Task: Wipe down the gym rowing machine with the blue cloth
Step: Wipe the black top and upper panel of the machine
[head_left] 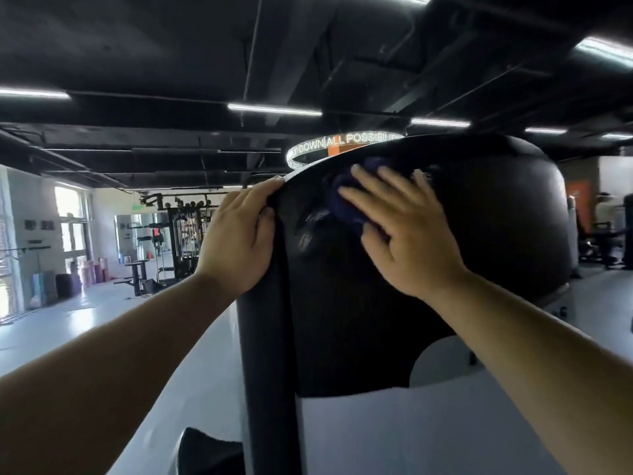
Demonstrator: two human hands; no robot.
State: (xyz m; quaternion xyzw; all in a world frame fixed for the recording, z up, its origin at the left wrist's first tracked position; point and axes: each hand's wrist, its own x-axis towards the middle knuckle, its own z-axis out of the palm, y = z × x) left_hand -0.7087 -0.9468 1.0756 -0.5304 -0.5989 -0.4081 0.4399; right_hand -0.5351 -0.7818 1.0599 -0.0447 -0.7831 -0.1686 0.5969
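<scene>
The rowing machine's big black rounded housing (479, 252) fills the middle and right of the head view. My right hand (404, 231) lies flat with spread fingers on the dark blue cloth (346, 200), pressing it against the housing's upper face. Most of the cloth is hidden under the palm and fingers. My left hand (239, 234) grips the housing's left edge near the top, with the fingers curled round the rim and the thumb at the edge.
A white lower panel of the machine (394, 433) sits below the black housing. Pale gym floor (85, 323) stretches to the left, with black weight racks (185, 238) and rolled mats (92, 272) far back. More equipment (599, 241) stands at the far right.
</scene>
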